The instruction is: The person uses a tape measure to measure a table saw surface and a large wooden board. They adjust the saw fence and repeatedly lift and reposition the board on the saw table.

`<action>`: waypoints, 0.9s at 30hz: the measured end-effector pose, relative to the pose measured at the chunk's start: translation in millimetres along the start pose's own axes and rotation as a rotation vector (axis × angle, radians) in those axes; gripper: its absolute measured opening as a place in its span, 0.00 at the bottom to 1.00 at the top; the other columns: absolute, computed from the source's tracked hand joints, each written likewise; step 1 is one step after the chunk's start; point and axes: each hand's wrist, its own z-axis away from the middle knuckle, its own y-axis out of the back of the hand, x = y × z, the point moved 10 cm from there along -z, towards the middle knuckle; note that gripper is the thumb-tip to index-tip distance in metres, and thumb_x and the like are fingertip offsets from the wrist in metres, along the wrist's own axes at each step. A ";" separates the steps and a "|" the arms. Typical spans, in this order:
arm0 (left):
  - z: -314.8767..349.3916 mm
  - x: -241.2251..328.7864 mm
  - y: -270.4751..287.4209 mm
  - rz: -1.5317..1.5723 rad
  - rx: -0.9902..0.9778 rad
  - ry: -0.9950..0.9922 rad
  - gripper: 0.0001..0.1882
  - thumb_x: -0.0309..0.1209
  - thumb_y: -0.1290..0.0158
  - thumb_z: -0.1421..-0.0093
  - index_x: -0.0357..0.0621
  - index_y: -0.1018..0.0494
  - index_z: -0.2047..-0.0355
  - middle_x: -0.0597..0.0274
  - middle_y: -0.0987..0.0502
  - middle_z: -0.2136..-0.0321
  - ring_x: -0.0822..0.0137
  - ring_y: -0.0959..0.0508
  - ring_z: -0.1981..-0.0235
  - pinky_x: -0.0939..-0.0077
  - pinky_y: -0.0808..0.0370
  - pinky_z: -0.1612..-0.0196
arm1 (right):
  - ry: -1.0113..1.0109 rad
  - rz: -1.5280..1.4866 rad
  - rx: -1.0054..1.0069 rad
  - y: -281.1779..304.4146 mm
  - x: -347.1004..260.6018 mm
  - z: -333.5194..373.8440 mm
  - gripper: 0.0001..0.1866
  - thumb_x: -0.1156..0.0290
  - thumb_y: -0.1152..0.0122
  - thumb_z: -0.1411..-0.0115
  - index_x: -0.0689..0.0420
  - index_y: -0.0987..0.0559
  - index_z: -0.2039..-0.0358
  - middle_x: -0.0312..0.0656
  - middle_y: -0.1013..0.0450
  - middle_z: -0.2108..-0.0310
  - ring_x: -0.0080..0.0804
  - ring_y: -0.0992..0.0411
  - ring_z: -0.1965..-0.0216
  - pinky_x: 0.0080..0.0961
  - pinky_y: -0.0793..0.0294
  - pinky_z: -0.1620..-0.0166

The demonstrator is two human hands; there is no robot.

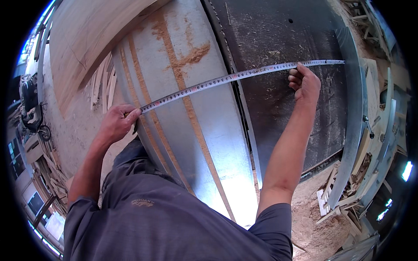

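Note:
A white tape measure blade (209, 82) is stretched across a saw table, over its grey metal top (217, 117) and the dark board-like surface (283, 104) on the right. My left hand (118, 123) is closed on the blade's left end, at the metal top's left edge. My right hand (306, 82) has its fingers curled, with thumb and forefinger pinching the blade's edge over the dark surface. Beyond that hand the blade runs on to a curved grey metal fence (350, 113) on the right. The tape's case does not show.
Sawdust (191, 56) lies on the metal top and fills its lengthwise grooves. A large wooden panel (96, 35) stands at the far left. Wood offcuts (335, 187) are piled right of the table. A small crank handle (368, 127) sits by the fence.

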 end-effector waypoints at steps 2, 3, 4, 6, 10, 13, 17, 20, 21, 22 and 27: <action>-0.2 0.4 -0.5 0.012 -0.004 -0.012 0.16 0.38 0.46 0.37 0.34 0.20 0.64 0.51 0.22 0.72 0.58 0.23 0.68 0.66 0.28 0.62 | 0.005 -0.007 -0.006 0.9 0.0 -1.2 0.09 0.70 0.38 0.41 0.63 0.20 0.67 0.45 0.22 0.77 0.28 0.26 0.82 0.19 0.31 0.83; -0.4 0.7 -0.7 0.018 -0.006 -0.019 0.16 0.38 0.46 0.37 0.34 0.20 0.64 0.51 0.22 0.72 0.58 0.22 0.68 0.65 0.28 0.61 | 0.006 -0.010 -0.008 1.9 1.6 -2.3 0.09 0.70 0.38 0.41 0.63 0.20 0.68 0.44 0.22 0.77 0.28 0.26 0.82 0.19 0.31 0.83; -0.6 1.0 -0.6 0.017 -0.009 -0.025 0.16 0.38 0.46 0.37 0.34 0.21 0.65 0.50 0.22 0.72 0.57 0.22 0.68 0.65 0.28 0.61 | 0.007 -0.014 -0.011 1.1 2.1 -2.2 0.09 0.70 0.38 0.41 0.63 0.20 0.68 0.44 0.22 0.77 0.28 0.26 0.82 0.18 0.31 0.83; -0.9 2.2 -0.4 0.014 -0.014 -0.038 0.16 0.37 0.46 0.37 0.34 0.21 0.65 0.49 0.23 0.72 0.56 0.22 0.67 0.65 0.29 0.61 | 0.017 -0.014 -0.002 1.0 0.0 0.2 0.09 0.70 0.38 0.41 0.63 0.20 0.68 0.44 0.22 0.77 0.28 0.26 0.82 0.18 0.31 0.83; -2.1 4.2 -1.5 0.035 -0.022 -0.052 0.15 0.36 0.46 0.37 0.33 0.22 0.68 0.49 0.24 0.73 0.56 0.23 0.69 0.64 0.29 0.62 | 0.028 -0.015 -0.009 0.1 -1.6 2.1 0.09 0.69 0.37 0.41 0.63 0.20 0.68 0.44 0.23 0.77 0.28 0.26 0.82 0.18 0.31 0.83; -2.9 2.8 -2.0 0.044 -0.027 -0.059 0.16 0.36 0.46 0.37 0.32 0.22 0.69 0.50 0.26 0.74 0.57 0.25 0.70 0.64 0.30 0.63 | 0.026 -0.026 -0.012 1.6 0.7 -1.1 0.09 0.69 0.37 0.41 0.63 0.20 0.68 0.44 0.23 0.77 0.28 0.26 0.83 0.18 0.31 0.83; -4.8 0.4 -3.3 0.053 -0.042 -0.060 0.16 0.36 0.47 0.36 0.32 0.23 0.70 0.51 0.28 0.76 0.57 0.26 0.71 0.65 0.30 0.64 | 0.047 -0.038 -0.016 -0.2 -1.4 2.1 0.09 0.70 0.38 0.40 0.63 0.21 0.68 0.44 0.23 0.77 0.27 0.26 0.83 0.18 0.31 0.84; -5.8 0.9 -3.5 0.037 -0.065 -0.056 0.16 0.36 0.47 0.36 0.32 0.23 0.70 0.51 0.28 0.76 0.57 0.26 0.71 0.65 0.30 0.64 | 0.061 -0.036 -0.022 -1.3 -3.3 4.5 0.09 0.69 0.38 0.39 0.63 0.21 0.68 0.44 0.23 0.77 0.27 0.26 0.83 0.18 0.31 0.83; -5.9 1.5 -3.4 0.031 -0.076 -0.053 0.16 0.36 0.47 0.36 0.32 0.23 0.70 0.51 0.29 0.76 0.57 0.26 0.71 0.65 0.30 0.64 | 0.064 -0.037 -0.027 -0.7 -2.4 3.0 0.09 0.69 0.38 0.39 0.63 0.21 0.68 0.44 0.23 0.77 0.27 0.26 0.83 0.18 0.31 0.83; -5.8 1.5 -3.2 0.036 -0.078 -0.047 0.16 0.37 0.47 0.36 0.31 0.23 0.70 0.51 0.29 0.76 0.57 0.26 0.71 0.64 0.30 0.64 | 0.066 -0.040 -0.032 -0.6 -1.6 2.0 0.09 0.69 0.38 0.38 0.63 0.21 0.68 0.44 0.23 0.77 0.27 0.26 0.83 0.18 0.30 0.83; -5.8 3.3 -1.1 0.030 -0.077 -0.039 0.17 0.37 0.48 0.36 0.31 0.24 0.70 0.49 0.28 0.75 0.56 0.26 0.71 0.63 0.30 0.63 | 0.076 -0.046 -0.030 0.0 -0.1 1.1 0.09 0.68 0.37 0.38 0.62 0.21 0.69 0.43 0.23 0.78 0.26 0.26 0.83 0.17 0.30 0.83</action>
